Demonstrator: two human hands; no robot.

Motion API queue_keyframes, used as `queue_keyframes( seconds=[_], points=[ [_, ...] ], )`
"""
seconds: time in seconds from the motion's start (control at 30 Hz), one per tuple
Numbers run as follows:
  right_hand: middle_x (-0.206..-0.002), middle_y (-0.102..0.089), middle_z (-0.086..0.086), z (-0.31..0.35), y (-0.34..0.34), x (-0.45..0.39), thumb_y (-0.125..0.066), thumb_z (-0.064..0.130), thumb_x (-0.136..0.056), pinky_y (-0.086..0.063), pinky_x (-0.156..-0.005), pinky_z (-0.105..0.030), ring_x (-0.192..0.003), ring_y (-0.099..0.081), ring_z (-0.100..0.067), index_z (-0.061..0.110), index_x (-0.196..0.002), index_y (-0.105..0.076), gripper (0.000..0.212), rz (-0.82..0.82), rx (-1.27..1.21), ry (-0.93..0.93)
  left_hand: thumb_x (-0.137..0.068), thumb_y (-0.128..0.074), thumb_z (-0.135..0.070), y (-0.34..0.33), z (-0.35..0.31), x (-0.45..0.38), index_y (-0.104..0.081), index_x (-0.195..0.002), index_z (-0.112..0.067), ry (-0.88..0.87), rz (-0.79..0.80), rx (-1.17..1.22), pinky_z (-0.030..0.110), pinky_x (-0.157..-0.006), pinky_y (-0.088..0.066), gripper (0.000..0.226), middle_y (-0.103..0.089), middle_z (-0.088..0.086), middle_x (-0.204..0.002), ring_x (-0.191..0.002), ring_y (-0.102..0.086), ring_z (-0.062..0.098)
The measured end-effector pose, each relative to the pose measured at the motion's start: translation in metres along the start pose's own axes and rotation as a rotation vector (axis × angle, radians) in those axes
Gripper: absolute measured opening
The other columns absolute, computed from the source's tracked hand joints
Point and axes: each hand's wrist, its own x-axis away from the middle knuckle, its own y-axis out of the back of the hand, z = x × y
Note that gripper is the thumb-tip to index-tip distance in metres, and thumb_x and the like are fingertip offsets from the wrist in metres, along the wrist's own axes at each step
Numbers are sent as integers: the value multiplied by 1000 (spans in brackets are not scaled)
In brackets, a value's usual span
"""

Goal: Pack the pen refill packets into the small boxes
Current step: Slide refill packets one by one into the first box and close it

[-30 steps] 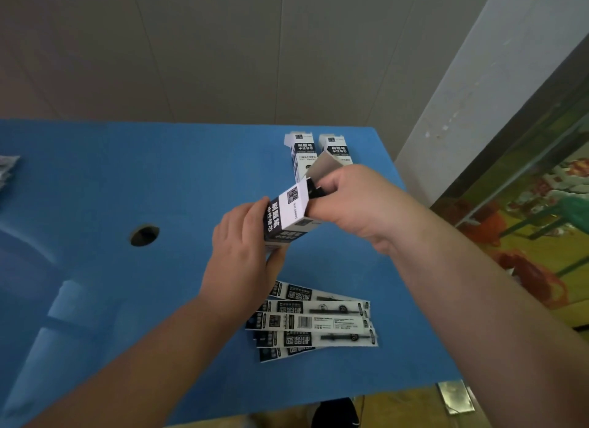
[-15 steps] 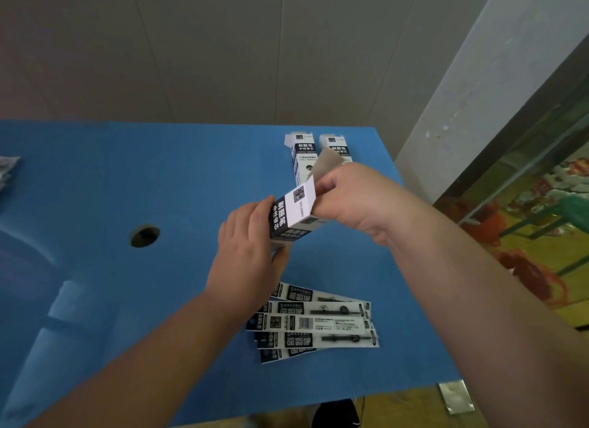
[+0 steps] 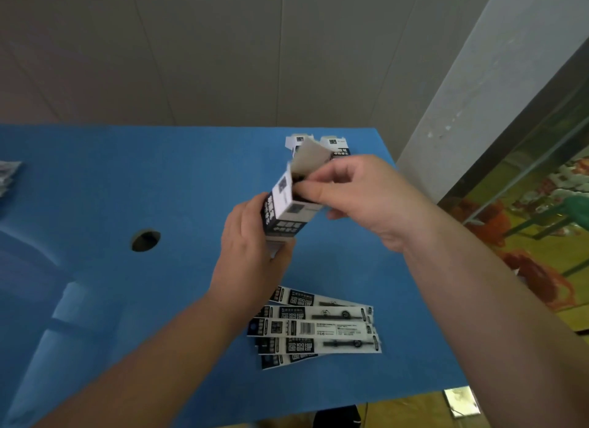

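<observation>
Above table, box flap now raised — right hand shifted.

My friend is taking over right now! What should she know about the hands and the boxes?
Left hand grips the small box by its lower end, above the table.
Right hand pinches at the box's open top, flap up.
Two more boxes sit at the far edge.
Refill packets lie fanned near the front edge, still unpacked.
Left: fill and close boxes.

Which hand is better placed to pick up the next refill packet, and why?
Probably right. The left hand grips the box, steadying it; the right hand only touches its open flap and could release toward the packets.
</observation>
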Motion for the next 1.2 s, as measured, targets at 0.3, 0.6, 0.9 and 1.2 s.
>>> queue_keyframes(
  seconds=[0.3, 0.6, 0.9, 1.2],
  points=[
    [-113, -72, 6, -44, -17, 1, -82, 14, -80, -56, -88, -53, -113, -67, -13, 31, -109, -47, 48, -53, -147, 360, -83, -62, -58, 1, 2, -9, -34, -142, -30, 134, 102, 199, 51, -99, -47, 71, -49, -6, -127, -118, -52, 19],
    [-116, -66, 14, -60, -9, -8, -76, 14, -85, -59, -88, -40, -119, -63, -15, 42, -108, -60, 40, -33, -104, 453, -102, -47, -36, 17, -5, -30, -42, -142, -38, -42, 78, 286, 29, -107, -44, 41, -52, -13, -140, -133, -49, 10],
    [-131, -60, 5, -59, 2, -16, -72, 8, -91, -57, -90, -29, -124, -59, -17, 25, -110, -65, 27, -7, -34, 604, -102, -53, -23, 18, -10, -40, -55, -129, -34, -70, 106, 296, 16, -98, -46, 29, -48, -25, -134, -127, -53, 5],
    [-116, -71, 0, -56, -3, -17, -69, 20, -93, -58, -87, -51, -109, -70, -23, 24, -92, -56, 14, -58, -225, 520, -97, -54, -27, 25, -23, -43, -61, -120, -41, 8, 114, 366, 17, -99, -48, 27, -52, -19, -138, -132, -50, 4]
  ],
)
